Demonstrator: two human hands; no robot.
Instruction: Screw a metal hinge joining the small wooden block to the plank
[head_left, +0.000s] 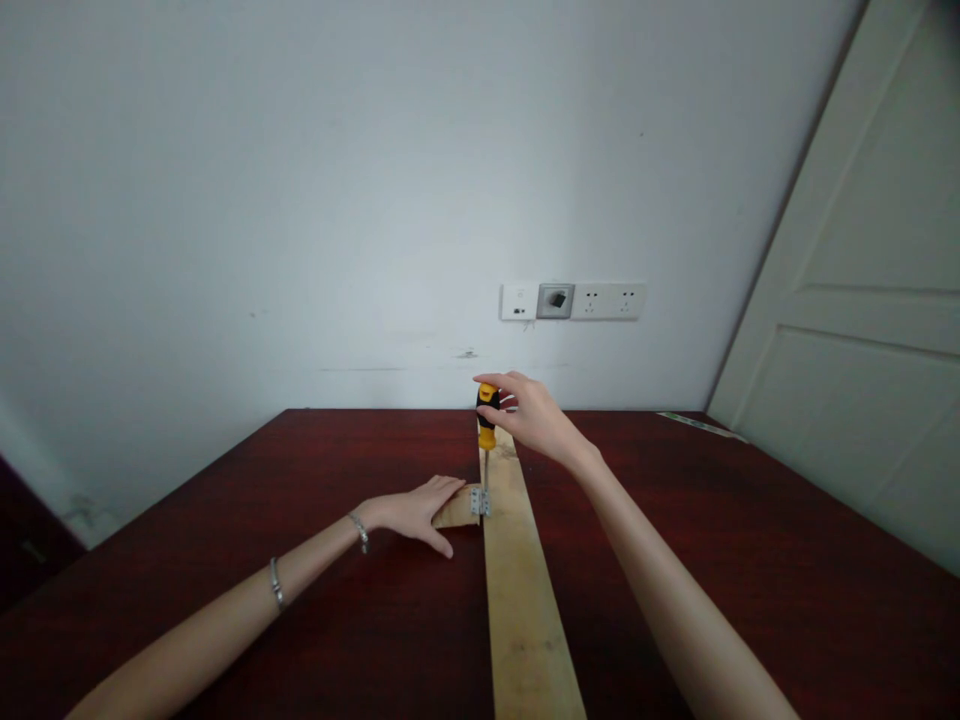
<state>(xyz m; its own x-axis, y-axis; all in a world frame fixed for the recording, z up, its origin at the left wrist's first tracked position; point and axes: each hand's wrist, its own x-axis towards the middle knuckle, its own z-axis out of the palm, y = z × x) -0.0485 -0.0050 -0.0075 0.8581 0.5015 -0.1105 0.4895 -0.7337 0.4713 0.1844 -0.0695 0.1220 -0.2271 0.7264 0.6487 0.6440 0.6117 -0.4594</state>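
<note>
The small silver metal hinge [475, 502] lies across the seam where a short, pale wooden block [459, 512] meets the left edge of a long, pale yellow wooden plank [525, 610], both flat on the dark red-brown wooden bench [337, 640]. Nearest the viewer, the plank runs out with neither of the hands seen gripping it, so a sideways push or twist could make it slide and pull the seam out of line. Farther on, the left hand [416, 512] is spread palm-down over the block, thumb held apart; if its pressure eased, the block could creep or turn and the hinge sit askew. The right hand [536, 415] pinches the yellow-and-black handle of a screwdriver [487, 437] between thumb and fingers, one finger over its top. The shank stands nearly upright; should it lean under load, the tip could skid off the metal and score the plank or jab toward the left hand.

The hinge looks flat and opened out, one leaf on each piece of wood, dull grey with small dark spots. These may be holes or screw heads; at this size I cannot tell which.
</note>
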